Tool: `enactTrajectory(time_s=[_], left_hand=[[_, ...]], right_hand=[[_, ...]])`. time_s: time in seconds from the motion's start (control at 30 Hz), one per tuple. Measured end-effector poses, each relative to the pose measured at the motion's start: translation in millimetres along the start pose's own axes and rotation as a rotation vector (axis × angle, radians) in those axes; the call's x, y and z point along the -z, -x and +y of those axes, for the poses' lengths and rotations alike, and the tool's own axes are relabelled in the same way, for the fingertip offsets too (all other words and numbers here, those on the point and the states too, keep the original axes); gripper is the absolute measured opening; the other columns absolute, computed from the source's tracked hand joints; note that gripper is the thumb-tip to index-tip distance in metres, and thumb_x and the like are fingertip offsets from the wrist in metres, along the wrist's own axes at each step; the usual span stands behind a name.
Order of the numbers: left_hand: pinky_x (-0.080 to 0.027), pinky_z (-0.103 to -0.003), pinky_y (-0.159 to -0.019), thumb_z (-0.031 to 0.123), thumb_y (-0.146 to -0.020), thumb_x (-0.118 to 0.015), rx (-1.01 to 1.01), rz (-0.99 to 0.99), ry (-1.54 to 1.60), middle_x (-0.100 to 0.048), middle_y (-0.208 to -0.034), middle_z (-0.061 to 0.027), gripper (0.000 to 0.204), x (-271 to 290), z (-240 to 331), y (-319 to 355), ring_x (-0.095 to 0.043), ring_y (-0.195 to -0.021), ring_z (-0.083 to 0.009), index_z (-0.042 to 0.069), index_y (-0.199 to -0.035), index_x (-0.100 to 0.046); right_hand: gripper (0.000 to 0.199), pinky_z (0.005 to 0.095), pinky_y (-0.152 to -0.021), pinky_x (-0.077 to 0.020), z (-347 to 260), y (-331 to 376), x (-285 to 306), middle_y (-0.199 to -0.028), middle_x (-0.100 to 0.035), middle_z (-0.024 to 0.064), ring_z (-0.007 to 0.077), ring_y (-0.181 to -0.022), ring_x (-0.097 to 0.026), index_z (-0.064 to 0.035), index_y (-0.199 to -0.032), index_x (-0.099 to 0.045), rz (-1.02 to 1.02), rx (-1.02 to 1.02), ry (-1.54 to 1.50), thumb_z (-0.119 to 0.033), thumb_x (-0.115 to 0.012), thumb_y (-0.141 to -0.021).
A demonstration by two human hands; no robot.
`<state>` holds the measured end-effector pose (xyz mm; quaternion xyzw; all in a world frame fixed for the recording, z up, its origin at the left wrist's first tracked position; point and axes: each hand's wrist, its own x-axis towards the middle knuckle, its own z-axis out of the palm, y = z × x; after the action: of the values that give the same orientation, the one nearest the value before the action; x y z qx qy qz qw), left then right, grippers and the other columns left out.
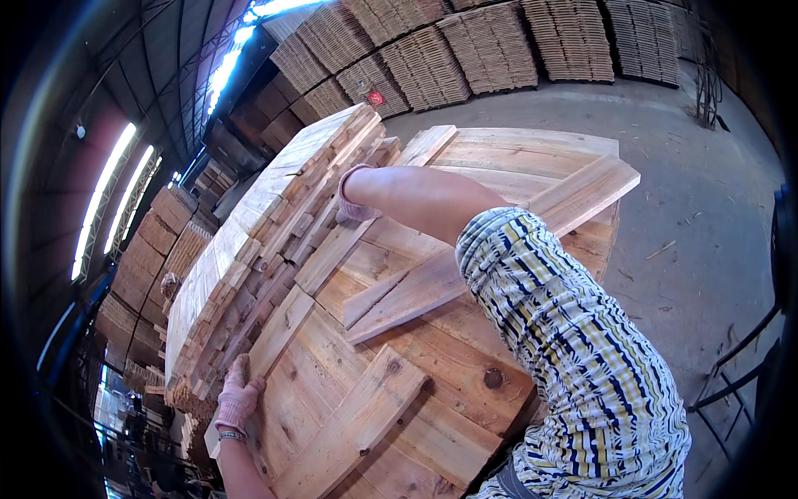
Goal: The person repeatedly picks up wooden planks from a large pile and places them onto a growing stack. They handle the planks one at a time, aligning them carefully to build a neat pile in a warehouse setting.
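Two gloved hands, left hand (237, 397) and right hand (353, 200), press flat on boards (283, 328) beside the tall wood stack (266, 208), fingers not clamped.

We see our left hand (237, 397) in a pink glove pressing on a long plank (274, 337). Our right hand (353, 200) reaches to the tall board stack (274, 208).

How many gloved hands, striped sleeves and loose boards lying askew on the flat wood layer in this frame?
Gloved hands: 2, left hand and right hand
Striped sleeves: 1, striped sleeve
Loose boards lying askew on top: 5, among them the long diagonal board and the near board
Total: 8
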<state>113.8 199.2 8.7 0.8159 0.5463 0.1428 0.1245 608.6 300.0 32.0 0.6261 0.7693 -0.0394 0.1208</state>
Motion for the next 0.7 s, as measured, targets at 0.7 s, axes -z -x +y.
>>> enactTrajectory(time_s=[0.7], left_hand=[[-0.030, -0.038, -0.116, 0.032, -0.084, -0.070, -0.047, 0.016, -0.230, -0.043, -0.148, -0.0194, 0.076, 2, 20, 0, -0.039, -0.139, -0.0336, 0.009, -0.148, -0.038]], right_hand=[[0.061, 0.0462, -0.108, -0.0405, -23, 79, -3, -0.149, -0.042, 0.0168, 0.0350, -0.133, -0.046, -0.0134, -0.147, -0.041, 0.173, 0.035, 0.210, -0.041, -0.049, -0.093]])
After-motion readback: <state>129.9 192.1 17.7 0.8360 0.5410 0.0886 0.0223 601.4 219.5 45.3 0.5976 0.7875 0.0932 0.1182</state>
